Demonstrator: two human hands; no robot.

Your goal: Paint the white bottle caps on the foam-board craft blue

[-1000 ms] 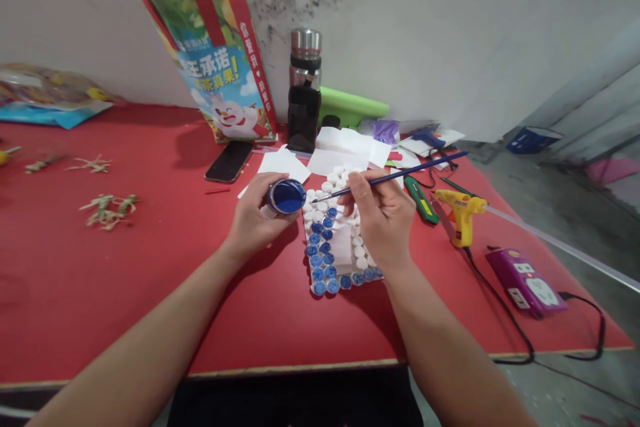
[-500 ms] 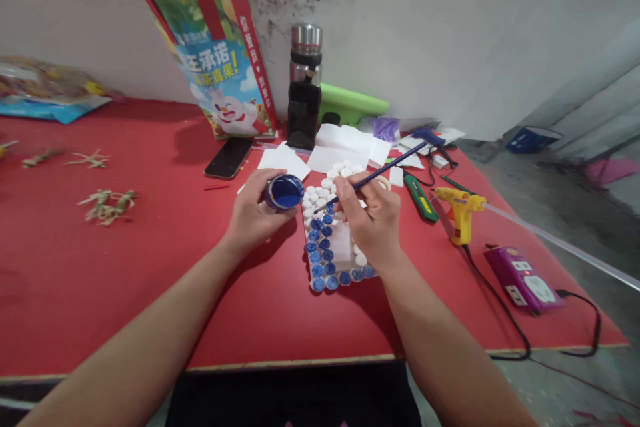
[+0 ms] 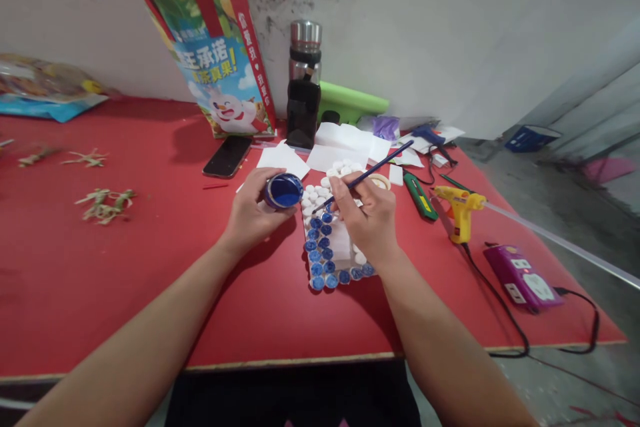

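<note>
My left hand (image 3: 257, 207) is wrapped round a small jar of blue paint (image 3: 284, 191), its mouth tilted toward me. In my right hand (image 3: 367, 213) a thin dark-blue paintbrush (image 3: 385, 161) is pinched, its tip down at the left side of a frame (image 3: 343, 243) covered in round discs. Blue discs (image 3: 315, 257) line the frame's left side and lower edge. White discs (image 3: 313, 197) cover its upper part, and a few show at the right, partly hidden by my right hand. The frame lies flat on the red table.
Behind the frame are white papers (image 3: 345, 140), a flask (image 3: 304, 87) and a printed bag (image 3: 220, 67). A phone (image 3: 228, 156) lies left. A green cutter (image 3: 419, 195), yellow glue gun (image 3: 459, 210) and purple power strip (image 3: 523, 277) with cables sit right. Straw figures (image 3: 105, 205) lie far left.
The brush handle has tipped lower, and its tip has shifted slightly left on the discs. My left hand holds the paint jar in nearly the same place.
</note>
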